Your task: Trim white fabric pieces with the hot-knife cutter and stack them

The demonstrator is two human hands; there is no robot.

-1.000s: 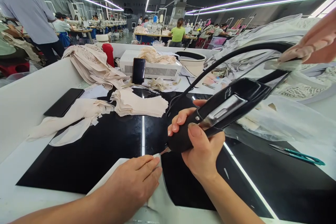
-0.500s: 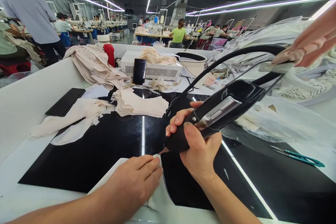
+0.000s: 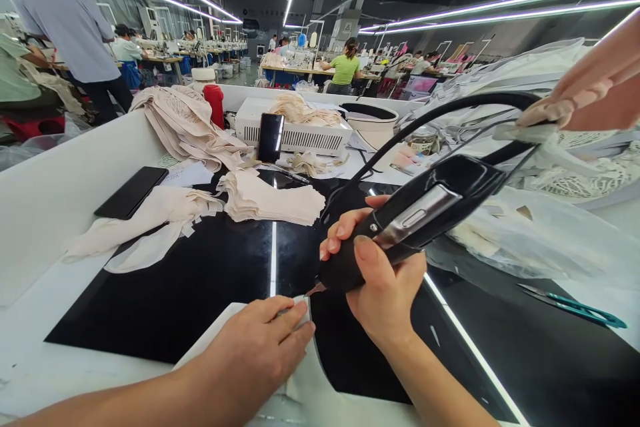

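White fabric piece (image 3: 300,373) flat on black worktop (image 3: 175,293), at near edge. Left hand (image 3: 260,353) pressed palm-down on it, fingers spread, nothing clasped. Just beyond the fabric, right hand (image 3: 385,287) wrapped tight round black corded cutter (image 3: 410,220), tip touching fabric edge. Farther back, beige stack (image 3: 270,197); right of fabric, green-handled scissors (image 3: 575,305).

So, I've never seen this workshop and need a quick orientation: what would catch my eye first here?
First, the black corded hand tool at centre, held in the right hand with its tip down at the edge of a pale fabric piece that the left hand presses flat on the black worktop. Behind lies a stack of cream fabric pieces, and teal-handled scissors at far right.
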